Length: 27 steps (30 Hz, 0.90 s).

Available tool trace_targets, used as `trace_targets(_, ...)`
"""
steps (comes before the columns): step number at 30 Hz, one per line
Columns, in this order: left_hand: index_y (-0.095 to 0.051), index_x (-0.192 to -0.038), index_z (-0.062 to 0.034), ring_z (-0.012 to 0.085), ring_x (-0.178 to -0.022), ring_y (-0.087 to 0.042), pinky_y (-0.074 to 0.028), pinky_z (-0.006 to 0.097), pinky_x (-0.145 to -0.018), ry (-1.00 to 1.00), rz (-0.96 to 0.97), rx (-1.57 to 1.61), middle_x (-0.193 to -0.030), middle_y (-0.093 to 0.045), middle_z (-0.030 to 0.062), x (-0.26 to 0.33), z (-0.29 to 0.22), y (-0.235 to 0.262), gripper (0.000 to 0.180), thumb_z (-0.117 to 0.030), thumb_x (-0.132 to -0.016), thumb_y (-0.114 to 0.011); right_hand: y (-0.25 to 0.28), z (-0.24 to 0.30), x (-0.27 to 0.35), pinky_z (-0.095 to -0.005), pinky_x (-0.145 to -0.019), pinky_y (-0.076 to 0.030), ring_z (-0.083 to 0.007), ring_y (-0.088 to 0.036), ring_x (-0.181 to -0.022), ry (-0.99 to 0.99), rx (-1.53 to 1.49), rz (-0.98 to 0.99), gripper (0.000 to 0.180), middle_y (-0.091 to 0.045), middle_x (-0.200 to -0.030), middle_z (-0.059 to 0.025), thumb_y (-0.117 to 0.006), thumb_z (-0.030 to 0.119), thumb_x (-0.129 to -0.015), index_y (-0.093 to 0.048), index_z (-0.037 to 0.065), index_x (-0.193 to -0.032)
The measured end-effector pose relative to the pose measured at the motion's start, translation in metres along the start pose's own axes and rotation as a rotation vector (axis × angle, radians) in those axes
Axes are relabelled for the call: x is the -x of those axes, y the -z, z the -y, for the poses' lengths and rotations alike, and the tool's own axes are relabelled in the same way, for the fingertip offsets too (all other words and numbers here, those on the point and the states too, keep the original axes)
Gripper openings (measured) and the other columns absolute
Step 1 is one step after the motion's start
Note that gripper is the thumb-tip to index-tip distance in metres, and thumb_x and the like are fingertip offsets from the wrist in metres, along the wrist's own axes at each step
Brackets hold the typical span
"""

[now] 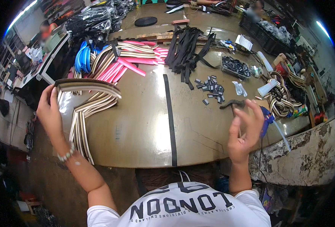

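Left hand (50,113) gripping brown-and-cream straps (88,86) at their end, fingers curled around them; right hand (245,130) raised, fingers loosely spread, beside blue glue gun (266,120) on worktable (137,128).

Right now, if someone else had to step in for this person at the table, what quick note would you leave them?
Left hand: holds one end of a stack of striped cream-and-brown straps, which fan out over the worktable.
Right hand: raised, fingers loosely curled, holding nothing I can make out.
Nearby: a single black strap lies lengthwise along the table; small dark pieces and a blue glue gun sit by the right hand.
Done or left: unclear from this view.
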State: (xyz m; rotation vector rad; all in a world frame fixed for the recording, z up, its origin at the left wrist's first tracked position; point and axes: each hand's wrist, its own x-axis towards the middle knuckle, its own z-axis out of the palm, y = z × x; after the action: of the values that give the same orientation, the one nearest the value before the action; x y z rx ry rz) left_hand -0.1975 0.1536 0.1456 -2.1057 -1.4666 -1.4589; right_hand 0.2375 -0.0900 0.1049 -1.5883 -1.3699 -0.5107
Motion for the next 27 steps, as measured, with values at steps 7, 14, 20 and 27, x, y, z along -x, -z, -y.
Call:
trace_targets(7,-0.069,-0.097,0.0033,0.0160,-0.079,-0.064,-0.050,0.032,-0.072,0.664,0.460,-0.015,-0.089,-0.071,0.0126,0.076,0.158,-0.059,0.029,-0.023,-0.086,-0.072,-0.002,-0.005,-0.002,-0.0443,-0.104,-0.038,-0.0333,-0.049,-0.121,-0.128,-0.026,0.119,0.016,-0.055,-0.125,-0.0150,-0.063,0.003,-0.084,-0.067,0.003,-0.099)
trace_targets(14,-0.067,-0.100,0.0033,0.0096,-0.083,-0.062,-0.049,0.025,-0.077,0.207,0.324,0.579,-0.089,-0.070,0.0063,0.002,-0.043,-0.034,0.016,-0.011,-0.094,-0.063,-0.020,0.025,-0.028,-0.0428,-0.103,-0.039,-0.0337,-0.052,-0.118,0.052,-0.183,0.106,0.019,-0.057,-0.124,-0.0153,-0.067,0.008,-0.085,-0.067,0.004,-0.104)
trace_targets(20,-0.068,-0.102,-0.0023,0.0040,-0.077,-0.060,-0.047,0.018,-0.066,-0.243,0.513,0.985,-0.089,-0.068,-0.0004,0.004,-0.226,-0.033,0.014,-0.009,-0.090,-0.069,-0.064,0.061,-0.065,-0.0367,-0.092,-0.045,-0.0268,-0.059,-0.107,0.142,-0.498,0.004,0.037,-0.062,-0.117,-0.0148,-0.071,0.022,-0.088,-0.061,0.003,-0.119)
trace_targets(27,-0.072,-0.100,-0.0027,0.0041,-0.059,-0.051,-0.039,0.023,-0.051,0.355,0.948,0.652,-0.067,-0.060,0.0001,0.076,-0.188,-0.087,0.025,-0.024,-0.087,-0.073,-0.096,0.027,-0.001,-0.0257,-0.071,-0.050,-0.0093,-0.063,-0.078,-0.472,-0.724,0.570,0.027,-0.070,-0.084,-0.0069,-0.069,0.022,-0.092,-0.067,-0.001,-0.107)
